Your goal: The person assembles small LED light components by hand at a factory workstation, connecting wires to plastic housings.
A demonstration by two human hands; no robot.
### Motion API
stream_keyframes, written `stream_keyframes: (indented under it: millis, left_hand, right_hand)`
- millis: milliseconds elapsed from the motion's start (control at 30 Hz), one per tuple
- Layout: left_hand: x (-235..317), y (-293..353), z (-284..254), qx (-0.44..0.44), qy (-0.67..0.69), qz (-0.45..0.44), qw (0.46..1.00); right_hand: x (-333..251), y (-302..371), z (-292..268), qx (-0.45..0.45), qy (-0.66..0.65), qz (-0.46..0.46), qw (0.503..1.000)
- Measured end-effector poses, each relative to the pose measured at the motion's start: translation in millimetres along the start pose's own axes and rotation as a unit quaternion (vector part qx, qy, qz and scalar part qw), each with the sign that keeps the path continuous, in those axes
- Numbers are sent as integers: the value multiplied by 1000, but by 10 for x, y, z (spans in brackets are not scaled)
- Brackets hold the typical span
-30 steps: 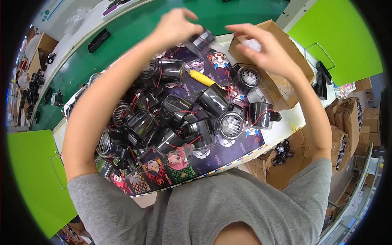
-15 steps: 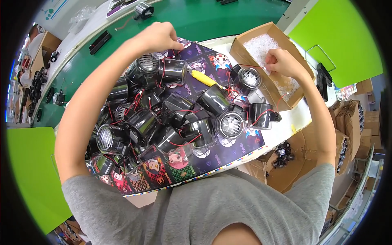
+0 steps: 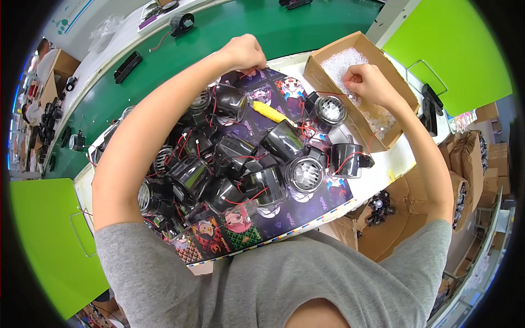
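My left hand (image 3: 247, 53) is closed at the far edge of a printed sheet (image 3: 284, 216), its fingertips pinched low beside the sheet's corner; whatever they hold is hidden. My right hand (image 3: 367, 83) hovers over a cardboard box (image 3: 358, 127) of small clear plastic pieces (image 3: 342, 63), fingers curled together, contents not visible. A red wire ends close below those fingers, coming from a round black lamp-like unit with a clear ribbed face (image 3: 330, 110). Several similar glossy black units (image 3: 281, 139) with red wires lie heaped on the sheet. Among them rests a yellow-handled tool (image 3: 272, 112).
Behind the sheet stretches a green tabletop (image 3: 219, 35) with a black housing (image 3: 181, 23) and a dark bar-shaped part (image 3: 127, 66) on it. Dark parts (image 3: 431, 109) lie right of the box. Below right stands an open carton (image 3: 407, 218) holding black parts.
My left hand has shifted right along the sheet's far edge. My right hand has moved slightly left over the box. The heap stays much the same.
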State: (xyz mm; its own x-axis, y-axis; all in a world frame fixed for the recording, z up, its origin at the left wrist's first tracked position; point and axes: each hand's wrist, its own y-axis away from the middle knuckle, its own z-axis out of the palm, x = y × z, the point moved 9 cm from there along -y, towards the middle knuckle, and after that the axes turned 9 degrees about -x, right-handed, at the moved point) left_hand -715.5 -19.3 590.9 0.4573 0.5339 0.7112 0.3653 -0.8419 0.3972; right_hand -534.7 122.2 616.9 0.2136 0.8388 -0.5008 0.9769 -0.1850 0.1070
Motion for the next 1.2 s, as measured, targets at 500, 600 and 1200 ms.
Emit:
stream_keyframes:
  millis: [500, 600, 1200]
  left_hand:
    - [492, 565, 39, -34, 211, 92, 972]
    - [514, 695, 49, 4, 210, 97, 973]
    - [534, 633, 222, 25, 314, 143, 938]
  right_hand:
    - [-443, 184, 37, 54, 306, -136, 941]
    - [-428, 198, -109, 76, 279, -113, 951]
    - [-1155, -23, -250, 167, -116, -147, 968]
